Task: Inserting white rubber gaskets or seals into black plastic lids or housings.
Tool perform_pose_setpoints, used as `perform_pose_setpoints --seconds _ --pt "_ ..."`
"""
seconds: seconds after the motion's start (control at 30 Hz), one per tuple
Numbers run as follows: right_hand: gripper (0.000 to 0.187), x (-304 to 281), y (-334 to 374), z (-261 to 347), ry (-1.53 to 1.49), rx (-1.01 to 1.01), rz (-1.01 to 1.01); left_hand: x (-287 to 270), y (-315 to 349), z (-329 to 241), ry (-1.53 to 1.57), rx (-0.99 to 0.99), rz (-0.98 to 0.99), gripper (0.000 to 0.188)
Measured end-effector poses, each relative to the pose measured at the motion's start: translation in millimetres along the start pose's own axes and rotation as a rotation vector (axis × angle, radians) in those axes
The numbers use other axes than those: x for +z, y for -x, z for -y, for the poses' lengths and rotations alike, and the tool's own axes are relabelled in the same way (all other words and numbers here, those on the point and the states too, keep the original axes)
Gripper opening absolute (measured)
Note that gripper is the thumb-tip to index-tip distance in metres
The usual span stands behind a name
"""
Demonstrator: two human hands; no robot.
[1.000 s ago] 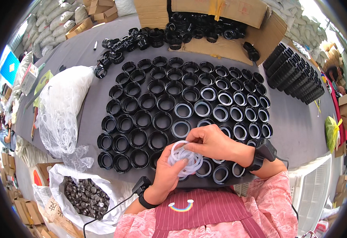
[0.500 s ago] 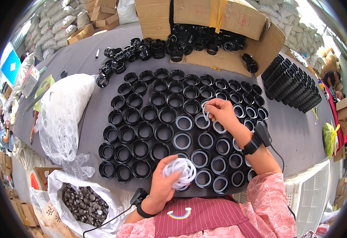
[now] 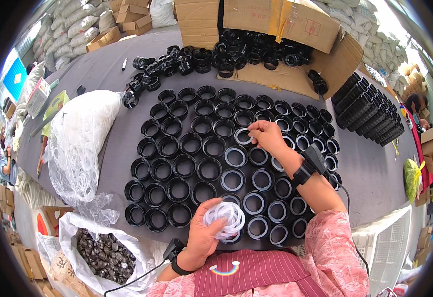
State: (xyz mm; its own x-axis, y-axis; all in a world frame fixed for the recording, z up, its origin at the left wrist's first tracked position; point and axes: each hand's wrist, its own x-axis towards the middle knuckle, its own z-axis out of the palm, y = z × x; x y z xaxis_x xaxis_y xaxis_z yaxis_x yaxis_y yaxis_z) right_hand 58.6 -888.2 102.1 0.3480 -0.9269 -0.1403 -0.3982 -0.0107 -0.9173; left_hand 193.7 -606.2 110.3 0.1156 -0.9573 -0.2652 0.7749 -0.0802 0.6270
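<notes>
My left hand [image 3: 200,237], low in the middle, is closed around a loose bunch of translucent white rings [image 3: 225,218]. Farther off, the fingertips of my right hand [image 3: 270,137] pinch the edge of a single white ring [image 3: 244,143] that lies at the mouth of a short black cup-like collar. Many such black collars [image 3: 209,179] stand upright in close rows between and around my hands. Those toward the right and front have a pale ring [image 3: 235,166] seated inside the rim; those on the left show plain black rims. My fingertips partly cover the pinched ring.
A plastic bag of white rings [image 3: 85,133] lies at the left. Below it stands a white sack [image 3: 68,232] of small dark pieces. Loose black collars [image 3: 177,62] spill from an opened cardboard box [image 3: 343,62] at the back. Stacked black collars [image 3: 367,111] lie at the right.
My right hand has moved slightly left, and its ring has gone from held upright to lying at a collar's mouth. My left hand keeps its bunch. The view has shifted slightly.
</notes>
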Motion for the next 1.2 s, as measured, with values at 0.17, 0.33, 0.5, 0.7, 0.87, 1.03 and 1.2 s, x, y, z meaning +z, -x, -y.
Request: perform_pose_setpoints --seconds 0.17,0.33,0.5,0.7,0.87,1.03,1.2 --pt "0.014 3 3 4 0.273 -0.214 -0.047 -1 0 0 -0.019 0.003 -0.023 0.048" --pt "0.015 2 24 23 0.710 -0.552 -0.247 2 -1 -1 -0.045 0.054 0.020 0.048" --pt "0.016 12 107 58 0.227 -0.336 0.234 7 -1 -3 -0.060 0.091 0.035 0.048" --pt "0.015 2 174 53 0.103 -0.187 0.408 17 -3 14 -0.102 0.143 0.069 0.051" --pt "0.008 -19 176 36 -0.274 0.068 0.341 30 0 21 -0.146 0.087 0.130 0.057" --pt "0.008 -49 148 19 -0.318 -0.054 0.154 30 3 23 -0.196 0.075 0.069 0.059" --pt "0.007 -70 73 20 -0.246 -0.053 -0.037 32 0 19 -0.189 0.048 0.065 0.057"
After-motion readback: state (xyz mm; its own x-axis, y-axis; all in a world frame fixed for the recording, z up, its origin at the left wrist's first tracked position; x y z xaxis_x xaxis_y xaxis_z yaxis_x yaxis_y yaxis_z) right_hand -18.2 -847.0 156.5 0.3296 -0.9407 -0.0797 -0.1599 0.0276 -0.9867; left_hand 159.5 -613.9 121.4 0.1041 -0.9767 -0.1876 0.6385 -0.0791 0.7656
